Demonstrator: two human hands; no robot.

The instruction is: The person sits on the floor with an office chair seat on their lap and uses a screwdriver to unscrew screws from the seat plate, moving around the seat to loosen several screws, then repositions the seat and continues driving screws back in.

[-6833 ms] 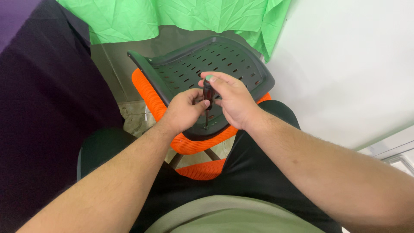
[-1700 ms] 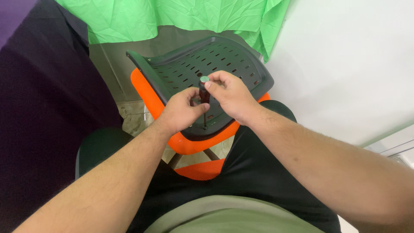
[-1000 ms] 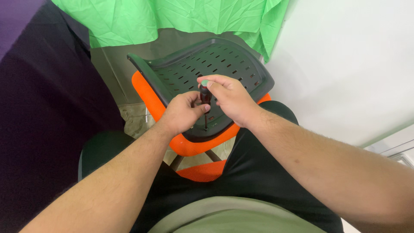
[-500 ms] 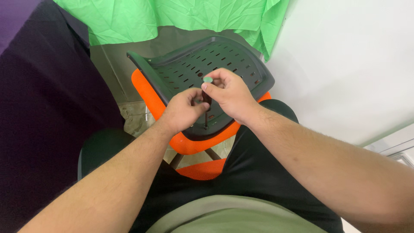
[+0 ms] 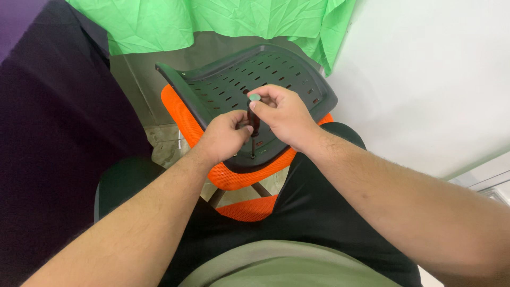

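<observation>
The right hand [image 5: 284, 114] is grasping a dark-handled screwdriver [image 5: 253, 119] with a pale green cap, holding it upright with its tip pressing down near the near edge of a black slotted chair panel [image 5: 234, 85]. The left hand [image 5: 226, 135] is curling against the lower part of the screwdriver, its fingertips touching the shaft just above the panel. The panel is lying on orange mesh padding [image 5: 183, 114], tilting over the person's lap, with a green cloth [image 5: 159, 21] hanging beyond its far edge.
</observation>
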